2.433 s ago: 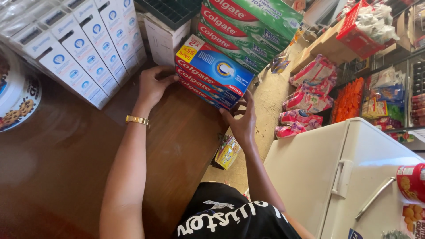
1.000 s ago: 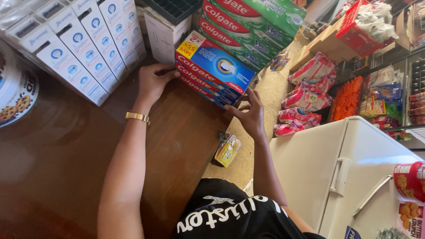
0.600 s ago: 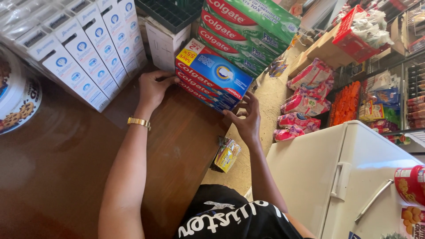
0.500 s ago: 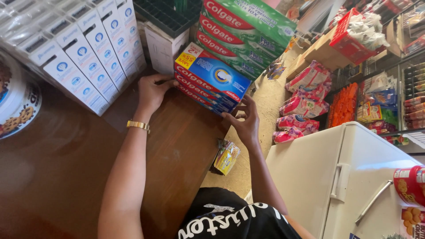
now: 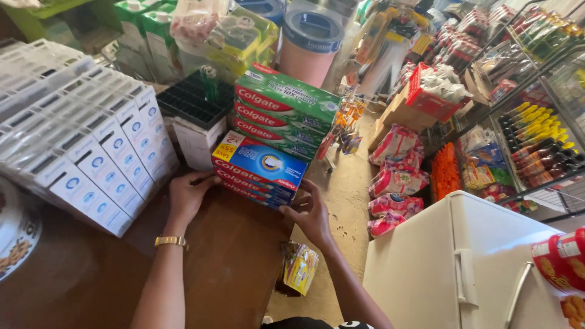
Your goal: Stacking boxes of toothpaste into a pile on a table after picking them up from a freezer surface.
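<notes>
Shop shelving and a brown wooden counter (image 5: 231, 256) framed the scene, in which a stack of blue-and-red toothpaste cartons (image 5: 259, 172) lay at the counter's far right edge, just before a taller stack of green-and-red cartons (image 5: 285, 113). Left hand (image 5: 187, 196) and right hand (image 5: 312, 213) pressed flat, fingers spread, against the stack's two ends, clamping it between them rather than pinching. Compared with moments earlier the hands kept the same hold and the stack lay slightly squarer, suggesting alignment was nearly finished; white boxes (image 5: 97, 158) flanked the counter's left side.
</notes>
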